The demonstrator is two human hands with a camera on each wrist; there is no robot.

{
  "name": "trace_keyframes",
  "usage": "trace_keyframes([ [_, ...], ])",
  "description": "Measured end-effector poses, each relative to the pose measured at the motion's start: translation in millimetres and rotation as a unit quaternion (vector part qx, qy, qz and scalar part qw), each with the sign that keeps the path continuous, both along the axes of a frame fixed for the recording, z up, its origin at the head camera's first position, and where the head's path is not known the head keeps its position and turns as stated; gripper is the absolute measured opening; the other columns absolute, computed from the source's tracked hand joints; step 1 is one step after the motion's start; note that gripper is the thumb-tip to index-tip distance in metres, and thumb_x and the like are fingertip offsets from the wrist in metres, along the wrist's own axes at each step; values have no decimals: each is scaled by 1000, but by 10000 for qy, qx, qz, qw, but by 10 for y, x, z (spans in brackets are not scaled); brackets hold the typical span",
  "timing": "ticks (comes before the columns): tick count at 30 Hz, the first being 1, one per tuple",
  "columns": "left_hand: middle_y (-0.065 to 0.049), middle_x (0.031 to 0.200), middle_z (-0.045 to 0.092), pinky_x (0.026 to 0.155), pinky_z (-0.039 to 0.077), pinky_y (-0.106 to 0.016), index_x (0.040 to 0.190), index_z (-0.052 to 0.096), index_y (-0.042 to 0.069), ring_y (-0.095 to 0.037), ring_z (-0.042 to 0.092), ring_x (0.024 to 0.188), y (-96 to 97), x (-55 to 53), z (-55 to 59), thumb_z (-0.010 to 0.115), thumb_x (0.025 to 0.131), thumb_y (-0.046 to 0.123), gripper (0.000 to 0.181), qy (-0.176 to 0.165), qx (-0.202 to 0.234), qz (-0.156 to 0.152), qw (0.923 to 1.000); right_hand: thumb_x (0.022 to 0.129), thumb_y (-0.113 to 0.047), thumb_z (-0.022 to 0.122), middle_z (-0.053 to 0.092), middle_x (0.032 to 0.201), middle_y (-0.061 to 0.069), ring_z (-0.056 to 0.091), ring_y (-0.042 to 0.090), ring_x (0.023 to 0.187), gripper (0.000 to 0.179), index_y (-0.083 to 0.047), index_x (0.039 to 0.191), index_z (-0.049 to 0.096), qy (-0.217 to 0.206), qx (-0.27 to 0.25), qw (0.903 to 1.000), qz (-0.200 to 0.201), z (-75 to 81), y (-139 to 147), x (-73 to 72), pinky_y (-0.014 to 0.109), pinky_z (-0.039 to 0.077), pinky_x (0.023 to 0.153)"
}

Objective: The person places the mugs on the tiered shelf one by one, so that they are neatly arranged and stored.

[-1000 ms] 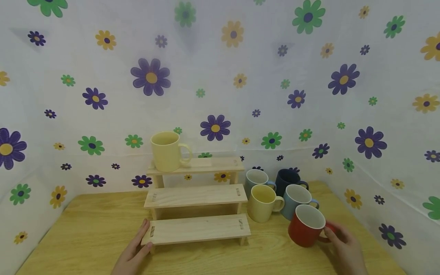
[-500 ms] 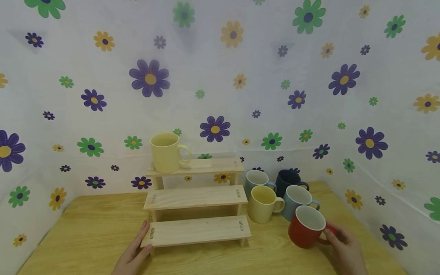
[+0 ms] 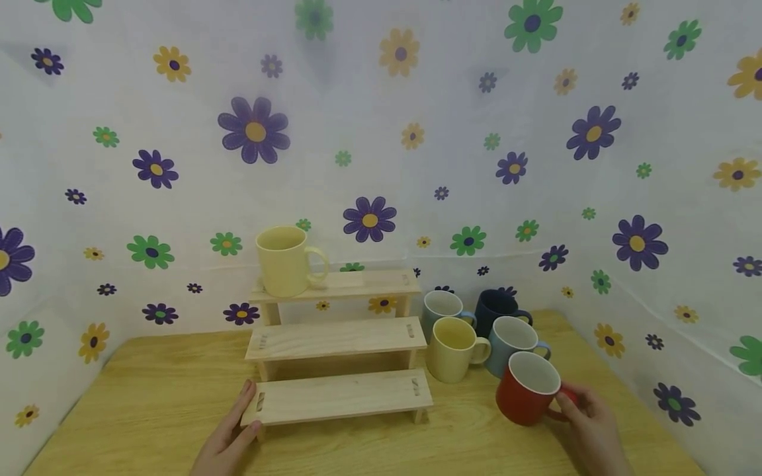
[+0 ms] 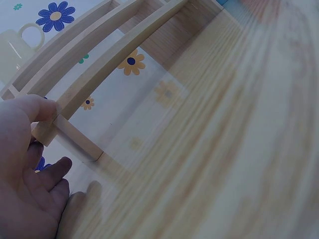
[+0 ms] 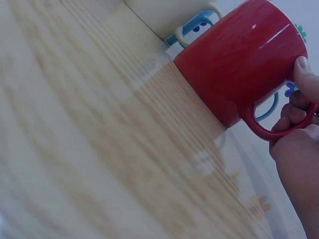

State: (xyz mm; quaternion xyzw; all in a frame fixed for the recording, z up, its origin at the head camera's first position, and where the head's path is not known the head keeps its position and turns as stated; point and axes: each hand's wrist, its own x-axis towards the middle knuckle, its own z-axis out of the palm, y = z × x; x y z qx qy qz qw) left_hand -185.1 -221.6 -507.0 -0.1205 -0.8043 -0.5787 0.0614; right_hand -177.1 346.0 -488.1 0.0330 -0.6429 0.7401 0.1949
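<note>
My right hand [image 3: 595,430] grips the handle of a red mug [image 3: 520,398] with a white inside, at the right front of the table. In the right wrist view the red mug [image 5: 234,64] stands upright on the wood, fingers curled through its handle and thumb near the rim. My left hand [image 3: 221,441] holds the left end of the lowest step of a three-tier wooden stand [image 3: 342,398]. Seen from the left wrist, the thumb presses that step's end [image 4: 99,82] while the other fingers curl below. A pale yellow mug [image 3: 282,264] stands on the top tier's left.
Behind the red mug cluster a second yellow mug [image 3: 449,357], two light blue mugs, one nearer [image 3: 506,347] and one farther [image 3: 437,317], and a navy mug [image 3: 494,311]. They stand right of the stand on the wooden table [image 3: 149,396]. Flower-patterned cloth [image 3: 369,132] encloses the back and sides.
The head view has shifted slightly. Both hands keep their holds, and the red mug and wooden stand stay where they were.
</note>
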Motion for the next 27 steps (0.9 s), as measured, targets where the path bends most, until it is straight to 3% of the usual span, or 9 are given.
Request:
trace_keyframes([
  [9, -27, 154, 10, 93, 19, 1, 148, 30, 0, 25, 15, 124, -10, 2, 5, 54, 98, 19, 58, 144, 74, -100, 9998, 95, 3, 52, 67, 98, -3, 62, 6, 91, 21, -12, 103, 66, -10, -976, 9949, 257, 69, -61, 3, 32, 57, 69],
  [14, -29, 153, 9, 94, 20, 0, 147, 30, -2, 24, 15, 124, -7, -12, -10, 54, 98, 17, 58, 168, 173, -159, 9996, 96, 5, 49, 69, 96, -1, 62, 8, 88, 24, -8, 103, 68, 378, -1246, 9912, 240, 224, -80, 39, 30, 57, 69],
  [18, -24, 155, 9, 95, 19, 0, 148, 30, 0, 24, 15, 124, 0, -25, -14, 56, 97, 21, 61, -5, 267, -111, 9996, 96, 5, 48, 68, 100, 1, 62, 10, 92, 23, -4, 108, 66, 544, -1109, 9920, 260, 427, -155, 65, 32, 57, 70],
  [23, -20, 157, 8, 94, 19, 0, 150, 28, 4, 21, 13, 127, -8, -17, 8, 56, 97, 25, 63, -254, 265, -85, 9993, 94, -1, 56, 68, 101, -1, 62, 9, 94, 17, -2, 110, 63, 268, -722, 9969, -173, 688, -347, 76, 32, 57, 68],
  [27, -17, 157, 8, 94, 19, 0, 150, 28, 6, 21, 12, 127, -21, -1, 16, 56, 97, 27, 64, -346, 225, -68, 9991, 94, -5, 59, 68, 100, -1, 61, 11, 92, 17, -1, 110, 63, 67, -592, 9979, -272, 868, -521, 31, 32, 57, 68],
])
